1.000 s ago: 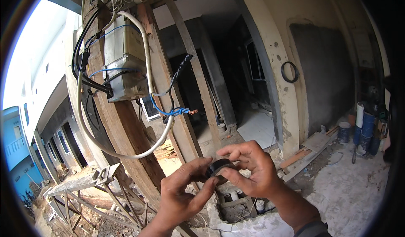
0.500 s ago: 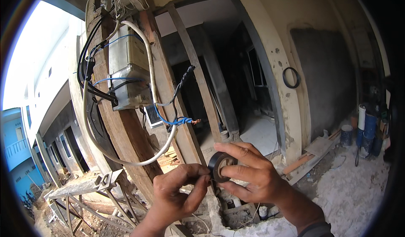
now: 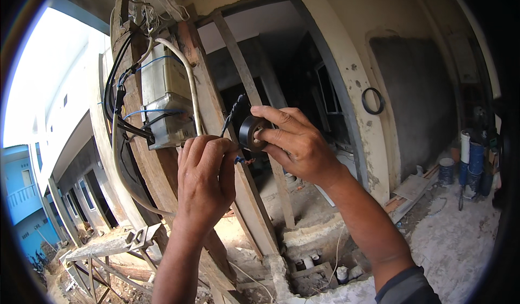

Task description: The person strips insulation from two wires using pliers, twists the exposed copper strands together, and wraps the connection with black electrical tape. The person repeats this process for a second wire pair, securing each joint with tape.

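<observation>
My right hand point(image 3: 298, 141) holds a roll of black electrical tape point(image 3: 249, 134), with fingers in its core and thumb below. Beside it, my left hand point(image 3: 203, 168) is closed in a pinch near the roll, where a short dark strip of tape seems to run to its fingertips. Whether it also grips the wires is hidden. Just past the left fingers, twisted blue wires point(image 3: 240, 160) stick out with a bare copper tip. Above the hands rises a black twisted wire end point(image 3: 234, 112). A thick white cable point(image 3: 189, 76) comes down behind the left hand.
A grey meter box point(image 3: 168, 120) is fixed to a wooden post point(image 3: 162, 168), with black cables point(image 3: 111, 87) looping on its left. A metal trestle point(image 3: 103, 244) stands lower left. Rubble and pipe stubs point(image 3: 309, 262) lie below; buckets point(image 3: 447, 171) stand at right.
Both hands have risen from below the wires to their level, carrying the tape roll up. The left hand now covers part of the blue wires and the white cable.
</observation>
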